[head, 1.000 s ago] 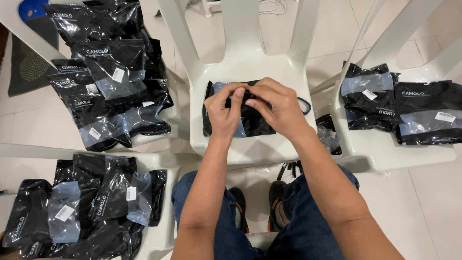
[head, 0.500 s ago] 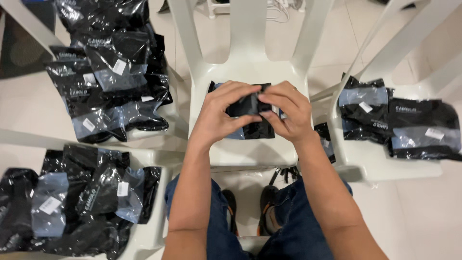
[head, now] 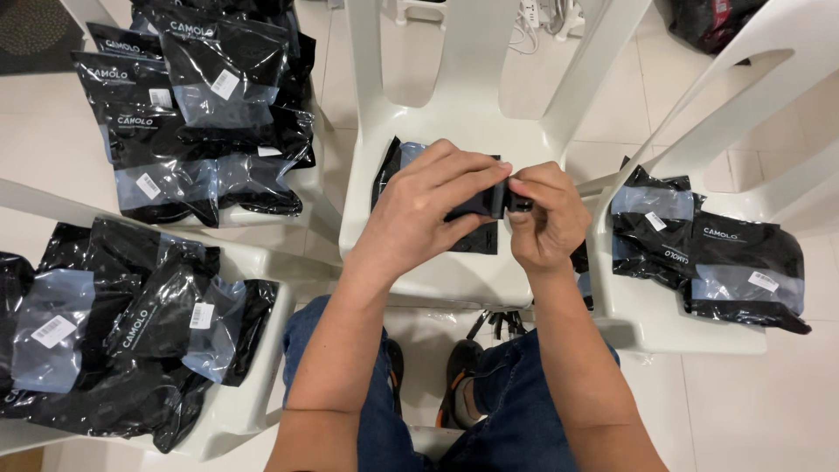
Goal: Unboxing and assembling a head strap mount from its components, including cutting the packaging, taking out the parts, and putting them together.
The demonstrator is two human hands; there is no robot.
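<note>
White chair (head: 437,280); hands (head: 489,210) pinching black pouch (head: 479,206).

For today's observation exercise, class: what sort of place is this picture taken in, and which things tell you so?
Probably a home or small workroom used for packing goods. White plastic chairs on a tiled floor serve as tables, piled with black plastic packets, and both hands work on one packet.
</note>
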